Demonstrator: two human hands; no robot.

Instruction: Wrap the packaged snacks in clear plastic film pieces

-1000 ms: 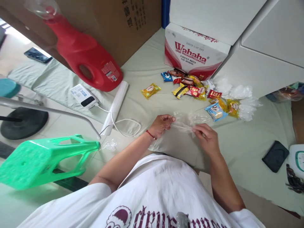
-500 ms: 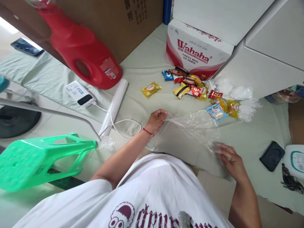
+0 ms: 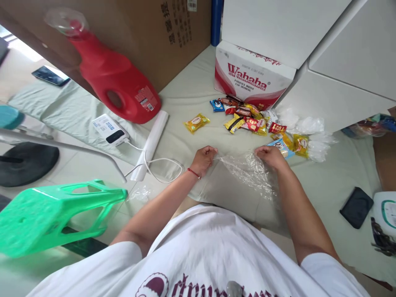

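Plastic bag (image 3: 244, 168), thin and clear, is held loosely stretched over the near edge of the pale green sheet (image 3: 173, 136), in front of the shirt (image 3: 229, 243). One end is pinched in the left hand (image 3: 204, 161), where the grip is narrow, fingertips pressed together. The other side seems to be pinched by the right hand (image 3: 271, 158), its grip also narrow, though the exact hold cannot be told through the film. A crumpled part is left hanging below the right fingers. Whether the bag's mouth is parted cannot be told.

Part of a blue packet (image 3: 283, 149) is hidden by the right hand; whether it is touched cannot be told. Beyond the hands, a heap of snacks (image 3: 252, 123) is gathered before the white and red box (image 3: 253, 78), with a yellow packet (image 3: 197, 123) set apart to the left and clear plastic (image 3: 320, 146) bunched at the right.

The film could be torn if it were pulled hard between two such small pinches. The loose fold could be folded over itself or let slip, since so little is gripped. The blue packet could be nudged by a careless sweep of the right hand.
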